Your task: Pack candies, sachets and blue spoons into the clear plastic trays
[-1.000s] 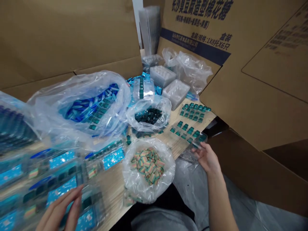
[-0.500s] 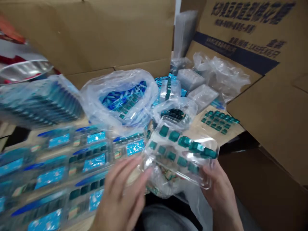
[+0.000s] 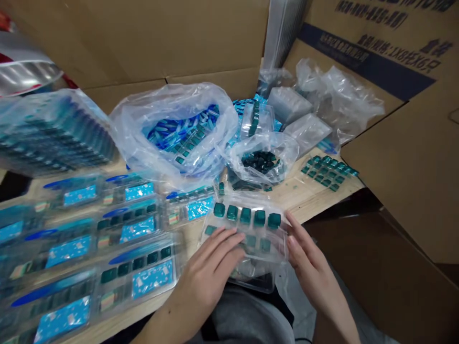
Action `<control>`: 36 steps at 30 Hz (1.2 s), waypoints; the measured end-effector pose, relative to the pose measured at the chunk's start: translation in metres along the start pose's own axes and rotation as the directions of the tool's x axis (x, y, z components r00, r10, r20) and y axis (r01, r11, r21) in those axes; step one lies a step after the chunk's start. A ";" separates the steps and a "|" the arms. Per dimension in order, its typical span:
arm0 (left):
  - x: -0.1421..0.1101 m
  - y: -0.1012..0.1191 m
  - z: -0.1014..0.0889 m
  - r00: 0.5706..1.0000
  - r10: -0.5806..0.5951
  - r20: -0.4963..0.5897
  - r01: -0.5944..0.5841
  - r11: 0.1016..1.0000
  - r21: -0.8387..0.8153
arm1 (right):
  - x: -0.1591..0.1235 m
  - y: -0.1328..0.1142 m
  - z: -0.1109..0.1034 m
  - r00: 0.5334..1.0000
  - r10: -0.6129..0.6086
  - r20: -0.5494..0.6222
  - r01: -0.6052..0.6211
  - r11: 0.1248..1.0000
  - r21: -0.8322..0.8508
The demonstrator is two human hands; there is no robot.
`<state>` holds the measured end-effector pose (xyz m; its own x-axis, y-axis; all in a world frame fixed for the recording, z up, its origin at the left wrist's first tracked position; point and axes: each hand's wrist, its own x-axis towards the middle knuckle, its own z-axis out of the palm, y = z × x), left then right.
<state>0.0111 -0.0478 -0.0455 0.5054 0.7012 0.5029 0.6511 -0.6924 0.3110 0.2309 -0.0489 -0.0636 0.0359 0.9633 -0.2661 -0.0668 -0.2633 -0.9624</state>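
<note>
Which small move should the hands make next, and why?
I would probably lift the left hand a little, with the right hand steadying the clear plastic tray. The upper five green cubes show plainly, but the left fingers hide part of the lower row.

Beyond the left hand (image 3: pixel 211 272), a plain brown cardboard panel (image 3: pixel 161 43) stands upright, a seam running across its lower part. Far out past that hand, to its left, sits a shiny metal rim (image 3: pixel 28 79) with red along its edge, and a blurred red object (image 3: pixel 4 23) shows above it. Past the right hand (image 3: pixel 311 263) and to its right leans a large printed carton (image 3: pixel 405 138) — dark Chinese characters, a navy band (image 3: pixel 366 59) with smaller lettering. Crumpled clear plastic (image 3: pixel 337 95) lies against it. Nearer that hand, on its right, is darker brown cardboard (image 3: pixel 387 258) — low, beside grey floor (image 3: pixel 304 310).
</note>
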 end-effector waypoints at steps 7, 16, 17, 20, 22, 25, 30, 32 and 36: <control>0.002 -0.003 -0.003 0.997 -0.068 0.030 0.072 0.985 -0.157 | -0.001 0.005 -0.004 0.958 -0.193 0.212 0.185 0.981 0.058; 0.015 0.000 -0.006 0.991 -0.098 0.096 0.101 0.994 -0.032 | 0.000 0.014 -0.007 0.949 -0.238 0.207 0.285 0.928 -0.240; 0.016 0.001 -0.005 0.992 -0.084 0.099 0.085 0.996 -0.008 | 0.000 0.015 -0.007 0.948 -0.243 0.207 0.289 0.928 -0.237; 0.020 0.000 -0.003 0.989 -0.088 0.123 0.085 0.996 0.027 | -0.001 0.017 -0.004 0.944 -0.249 0.218 0.294 0.934 -0.201; 0.023 -0.002 -0.003 0.983 -0.097 0.153 0.098 0.995 0.002 | -0.002 0.019 -0.002 0.941 -0.254 0.225 0.296 0.938 -0.178; 0.027 -0.002 -0.004 0.976 -0.101 0.191 0.114 0.992 -0.060 | -0.004 0.020 0.001 0.939 -0.276 0.203 0.311 0.936 -0.165; 0.028 0.001 -0.002 0.976 -0.095 0.198 0.119 0.987 -0.112 | -0.006 0.024 0.003 0.929 -0.356 0.100 0.369 0.907 -0.201; 0.025 0.003 0.000 0.985 -0.109 0.130 0.123 0.986 -0.109 | -0.008 0.025 0.002 0.914 -0.399 0.077 0.405 0.872 -0.274; 0.019 0.006 0.001 0.990 -0.134 -0.053 0.127 0.983 -0.131 | -0.012 0.023 -0.003 0.866 -0.487 0.113 0.480 0.748 -0.459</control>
<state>0.0250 -0.0382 -0.0348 0.3827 0.7779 0.4984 0.6298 -0.6143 0.4754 0.2322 -0.0661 -0.0824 -0.0494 0.9685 0.2440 0.4245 0.2415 -0.8726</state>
